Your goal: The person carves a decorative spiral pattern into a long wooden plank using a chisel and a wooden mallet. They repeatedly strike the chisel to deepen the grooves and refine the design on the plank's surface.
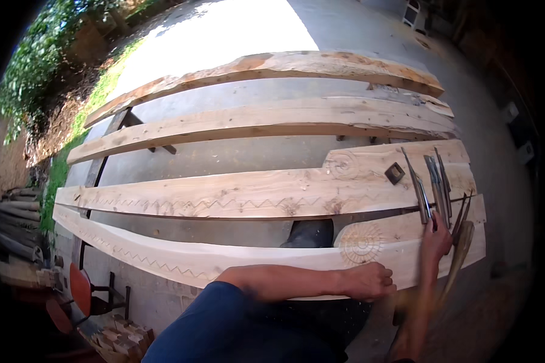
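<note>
My right hand (437, 236) reaches over the right end of the nearest plank (272, 255), its fingers closed on the near end of a slim metal chisel (421, 192). Beside that chisel lie several dark metal carving tools (440, 181). A tool with a long wooden handle (460, 249) and a pair of dark pointed tips (463, 209) are just right of the hand. My left hand (369, 282) is a fist at the plank's front edge, below a carved round pattern (362, 243). A blurred tan thing shows beside it; what the fist holds is hidden.
A second plank (236, 192) with a zigzag line bears a small dark square piece (395, 173). Two rough-edged planks (254, 118) (272, 65) lie beyond on dark supports (97, 169). An orange seat (80, 289) and stacked wood blocks (124, 339) stand at lower left.
</note>
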Available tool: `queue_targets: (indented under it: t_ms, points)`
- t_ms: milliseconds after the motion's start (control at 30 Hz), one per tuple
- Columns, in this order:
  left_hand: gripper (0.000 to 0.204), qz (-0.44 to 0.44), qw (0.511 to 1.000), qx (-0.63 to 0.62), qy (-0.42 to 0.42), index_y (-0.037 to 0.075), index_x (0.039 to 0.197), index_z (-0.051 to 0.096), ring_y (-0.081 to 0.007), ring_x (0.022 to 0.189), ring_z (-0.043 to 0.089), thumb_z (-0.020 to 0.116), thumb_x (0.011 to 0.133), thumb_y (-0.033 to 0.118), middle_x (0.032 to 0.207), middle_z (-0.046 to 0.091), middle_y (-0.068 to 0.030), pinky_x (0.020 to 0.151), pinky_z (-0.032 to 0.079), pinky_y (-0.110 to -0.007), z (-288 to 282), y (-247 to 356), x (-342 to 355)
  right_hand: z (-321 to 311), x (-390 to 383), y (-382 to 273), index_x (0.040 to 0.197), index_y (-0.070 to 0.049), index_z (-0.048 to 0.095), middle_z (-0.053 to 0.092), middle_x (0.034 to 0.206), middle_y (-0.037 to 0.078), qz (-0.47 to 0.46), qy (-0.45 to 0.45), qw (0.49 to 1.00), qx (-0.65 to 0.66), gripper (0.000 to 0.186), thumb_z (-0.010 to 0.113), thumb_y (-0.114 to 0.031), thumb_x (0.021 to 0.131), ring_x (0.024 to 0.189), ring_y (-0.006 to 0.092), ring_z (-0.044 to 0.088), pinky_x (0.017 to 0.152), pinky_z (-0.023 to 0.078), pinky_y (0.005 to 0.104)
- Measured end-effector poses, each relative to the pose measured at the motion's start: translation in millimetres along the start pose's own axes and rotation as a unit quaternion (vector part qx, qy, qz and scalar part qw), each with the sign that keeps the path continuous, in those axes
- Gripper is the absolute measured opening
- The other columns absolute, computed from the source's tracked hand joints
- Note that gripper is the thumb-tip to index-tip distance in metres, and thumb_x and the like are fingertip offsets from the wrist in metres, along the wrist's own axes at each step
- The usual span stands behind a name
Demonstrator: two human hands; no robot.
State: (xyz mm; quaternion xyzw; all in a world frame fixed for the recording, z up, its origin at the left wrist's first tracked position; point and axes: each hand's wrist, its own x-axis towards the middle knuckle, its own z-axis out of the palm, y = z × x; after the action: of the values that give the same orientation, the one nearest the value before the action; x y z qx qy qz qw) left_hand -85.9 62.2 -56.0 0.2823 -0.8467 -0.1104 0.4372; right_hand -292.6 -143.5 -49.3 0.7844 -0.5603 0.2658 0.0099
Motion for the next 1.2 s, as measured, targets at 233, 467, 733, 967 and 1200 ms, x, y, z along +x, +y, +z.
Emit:
queue_targets:
  t_ms: [233,467,733,967,1200]
  points:
    - [0.014,-0.011,1.000,0.024,0.001,0.008,0.096,0.071,-0.0219,0.071,0.062,0.081,0.096,0.018,0.071,0.059,-0.0028,0.058,0.054,-0.037,-19,0,17,-34,3,-43,0.124,-0.006,0.078,0.081,0.120,0.014,-0.016,0.006,1.000,0.007,0.028,0.079,-0.009,0.096,0.108,0.0383,0.077,0.092,0.060,0.0485]
    - [0.014,-0.006,0.999,0.041,-0.021,0.009,0.100,0.071,-0.0200,0.071,0.062,0.081,0.096,0.019,0.071,0.059,-0.0004,0.059,0.053,-0.035,-24,7,15,-64,-40,-40,0.123,-0.006,0.081,0.081,0.127,0.015,0.009,0.058,0.998,0.004,0.027,0.076,-0.005,0.097,0.118,0.0349,0.078,0.101,0.061,0.0441]
    - [0.013,0.008,0.999,0.038,-0.017,0.009,0.100,0.071,-0.0191,0.073,0.063,0.080,0.095,0.018,0.073,0.060,-0.0001,0.060,0.054,-0.034,-21,7,12,-55,-82,-61,0.119,-0.004,0.081,0.082,0.121,0.015,-0.033,0.063,0.997,0.024,0.022,0.075,-0.005,0.098,0.114,0.0339,0.079,0.100,0.061,0.0440]
    - [0.018,0.019,0.998,0.033,-0.042,0.008,0.104,0.074,-0.0186,0.073,0.063,0.080,0.090,0.018,0.074,0.061,0.0009,0.062,0.055,-0.033,-21,6,10,-46,-82,-67,0.116,-0.004,0.081,0.082,0.118,0.013,-0.044,0.058,0.997,0.022,0.020,0.078,-0.004,0.096,0.112,0.0337,0.078,0.100,0.061,0.0442]
    - [0.017,0.012,0.998,0.031,-0.047,0.009,0.103,0.074,-0.0174,0.072,0.062,0.082,0.092,0.019,0.072,0.059,0.0012,0.060,0.053,-0.033,-23,8,10,-46,-85,-69,0.116,-0.005,0.081,0.082,0.119,0.012,-0.029,0.052,0.998,0.031,0.021,0.078,-0.004,0.095,0.114,0.0332,0.078,0.101,0.060,0.0446]
